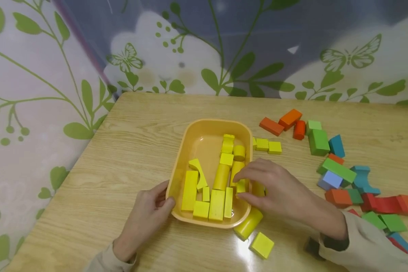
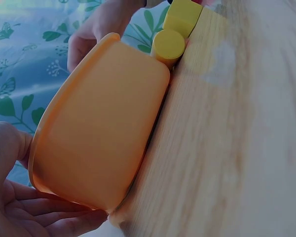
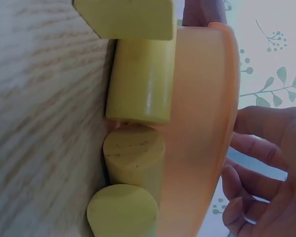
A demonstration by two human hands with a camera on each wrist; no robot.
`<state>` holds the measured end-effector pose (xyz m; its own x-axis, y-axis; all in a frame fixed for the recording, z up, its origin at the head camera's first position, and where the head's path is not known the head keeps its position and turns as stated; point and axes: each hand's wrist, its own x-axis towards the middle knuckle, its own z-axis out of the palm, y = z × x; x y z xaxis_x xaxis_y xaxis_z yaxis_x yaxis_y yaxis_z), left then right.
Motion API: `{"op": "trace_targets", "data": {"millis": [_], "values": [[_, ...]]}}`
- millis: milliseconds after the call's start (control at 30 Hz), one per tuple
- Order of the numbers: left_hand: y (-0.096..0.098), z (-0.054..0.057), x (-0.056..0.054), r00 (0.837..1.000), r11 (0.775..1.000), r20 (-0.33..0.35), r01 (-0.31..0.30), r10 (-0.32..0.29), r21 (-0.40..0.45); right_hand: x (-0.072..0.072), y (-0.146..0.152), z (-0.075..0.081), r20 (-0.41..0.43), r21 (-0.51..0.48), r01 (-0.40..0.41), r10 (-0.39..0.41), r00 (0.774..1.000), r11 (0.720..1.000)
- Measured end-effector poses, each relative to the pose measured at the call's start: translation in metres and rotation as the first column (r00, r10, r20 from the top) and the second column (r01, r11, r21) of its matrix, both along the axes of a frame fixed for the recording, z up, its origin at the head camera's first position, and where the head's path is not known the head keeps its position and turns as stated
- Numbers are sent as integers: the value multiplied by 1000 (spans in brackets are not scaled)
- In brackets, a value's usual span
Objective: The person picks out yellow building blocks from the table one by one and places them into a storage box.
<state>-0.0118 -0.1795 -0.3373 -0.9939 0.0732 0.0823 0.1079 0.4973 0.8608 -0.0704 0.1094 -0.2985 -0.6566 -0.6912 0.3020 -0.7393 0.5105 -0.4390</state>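
Observation:
An orange plastic tub [image 1: 209, 122] stands on the table with several yellow blocks inside: cylinders, cuboids, cubes and an arch [image 1: 200, 175]. My left hand [image 1: 149, 215] grips the tub's near-left side, thumb at the rim and fingers along the outer wall, as the left wrist view also shows. Over the tub's right side, my right hand [image 1: 275, 189] pinches a small yellow block [image 1: 240, 186] between thumb and fingers. In the right wrist view that hand [image 3: 266, 173] reaches over the rim, and its fingertips are partly hidden.
Outside the tub's right wall lie a yellow cylinder [image 1: 248, 223], a yellow square block [image 1: 261, 245] and small yellow cubes [image 1: 274, 147]. Farther right are orange blocks [image 1: 290, 119], green blocks [image 1: 319, 142], blue ones [image 1: 362, 179] and red ones [image 1: 387, 204]. A patterned wall covering [image 1: 190, 45] rises behind the table.

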Motion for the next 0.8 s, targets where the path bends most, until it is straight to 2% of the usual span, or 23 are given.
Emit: {"op": "trace_targets", "data": {"millis": [167,300,400,467,600,700,800], "values": [[0,0,-1,1000,1000,2,-4,4,-1,-4,0,0,-38,-11,9,-9,999,1000],[0,1,-1,1000,1000,-7,-5,5,-16,-10,8,4,-98,-65,14,-20,995,998],[0,1,-1,1000,1000,-8,-1,1,-15,-21,20,6,-108,-85,76,-85,991,993],[0,1,-1,1000,1000,-4,-1,1,-17,-31,30,6,-81,-48,156,-159,984,987],[1,1,0,1000,1000,17,-10,10,-20,-51,47,-6,36,131,291,-298,954,948],[1,1,0,999,1000,31,-16,17,-20,-61,54,-17,93,234,304,-332,939,924],[1,1,0,999,1000,31,-14,14,-14,-66,57,-23,108,279,291,-331,937,915]]}}
